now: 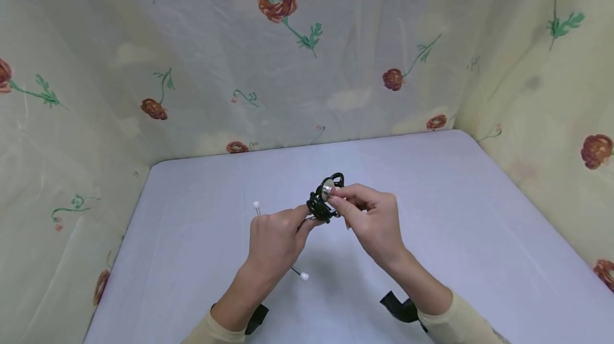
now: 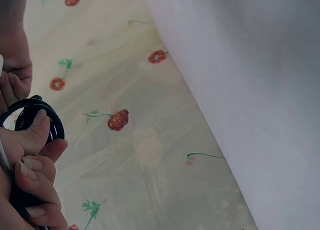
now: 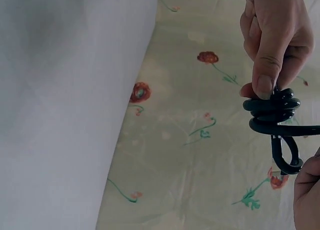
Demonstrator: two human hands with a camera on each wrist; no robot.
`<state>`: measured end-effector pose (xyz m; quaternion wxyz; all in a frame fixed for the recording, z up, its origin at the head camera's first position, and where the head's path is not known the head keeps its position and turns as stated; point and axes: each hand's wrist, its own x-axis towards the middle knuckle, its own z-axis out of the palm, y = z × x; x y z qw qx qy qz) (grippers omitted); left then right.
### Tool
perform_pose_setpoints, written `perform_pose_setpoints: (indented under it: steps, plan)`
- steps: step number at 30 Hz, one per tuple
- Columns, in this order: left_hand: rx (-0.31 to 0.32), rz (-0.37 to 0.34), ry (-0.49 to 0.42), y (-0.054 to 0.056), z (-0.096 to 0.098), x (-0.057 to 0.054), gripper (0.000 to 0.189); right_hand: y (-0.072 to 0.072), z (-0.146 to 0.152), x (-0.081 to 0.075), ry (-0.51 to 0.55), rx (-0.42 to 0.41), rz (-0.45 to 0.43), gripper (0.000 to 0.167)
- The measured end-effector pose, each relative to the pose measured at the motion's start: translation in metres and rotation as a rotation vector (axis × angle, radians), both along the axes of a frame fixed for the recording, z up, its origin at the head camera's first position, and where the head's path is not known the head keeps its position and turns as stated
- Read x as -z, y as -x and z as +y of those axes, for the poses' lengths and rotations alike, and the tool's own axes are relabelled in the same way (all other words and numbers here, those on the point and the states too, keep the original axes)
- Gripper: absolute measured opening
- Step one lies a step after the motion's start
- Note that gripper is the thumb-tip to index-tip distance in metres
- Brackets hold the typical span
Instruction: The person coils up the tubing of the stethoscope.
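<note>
Gripping the headset of a stethoscope, the left hand [image 1: 274, 240] has its fingers curled closely, with the wound black tubing [image 1: 317, 206] just beyond the fingertips. The right hand [image 1: 376, 221] is nearly closed, its thumb and forefinger pinching the metal chestpiece [image 1: 328, 190] against the tubing. The whole instrument is held above the white-covered table [image 1: 192, 200]. Should the left grip slacken, the springy turns would probably loosen; should the narrow pinch slip on smooth metal, the chestpiece could swing free or strike the table. A hard pull by the right hand might likewise tighten the turns into a snarl.

The head view shows two white ear tips [image 1: 304, 276], one on either side of the left hand, neither visible in the right wrist view. The latter shows instead stacked turns and a loop below them. The left wrist view shows curled fingertips [image 2: 34, 164], where the head view gives chiefly the back of that hand.
</note>
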<state>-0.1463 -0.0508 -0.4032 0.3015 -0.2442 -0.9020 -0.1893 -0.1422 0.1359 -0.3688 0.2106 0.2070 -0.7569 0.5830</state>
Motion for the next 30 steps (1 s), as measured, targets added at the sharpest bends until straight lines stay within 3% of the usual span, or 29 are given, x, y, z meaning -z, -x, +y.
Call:
perform_pose_setpoints:
  steps: [10,14,20,25,30]
  plan:
    - [-0.014,-0.004,-0.047,0.003,-0.002,0.003,0.024,0.002,-0.001,0.009,-0.040,0.044,-0.143,0.004]
    - [-0.024,-0.014,-0.045,0.003,-0.002,0.004,0.023,0.003,-0.002,0.014,-0.082,0.077,-0.156,0.008]
    - [-0.027,-0.029,-0.038,0.002,-0.001,0.004,0.023,0.005,-0.005,0.018,-0.191,0.134,-0.051,0.010]
    - [-0.041,-0.012,-0.028,0.002,-0.001,0.005,0.022,0.005,-0.008,0.019,-0.360,0.222,0.101,0.005]
    - [-0.068,0.004,-0.017,0.002,0.000,0.008,0.022,0.004,-0.012,0.017,-0.503,0.316,0.162,0.005]
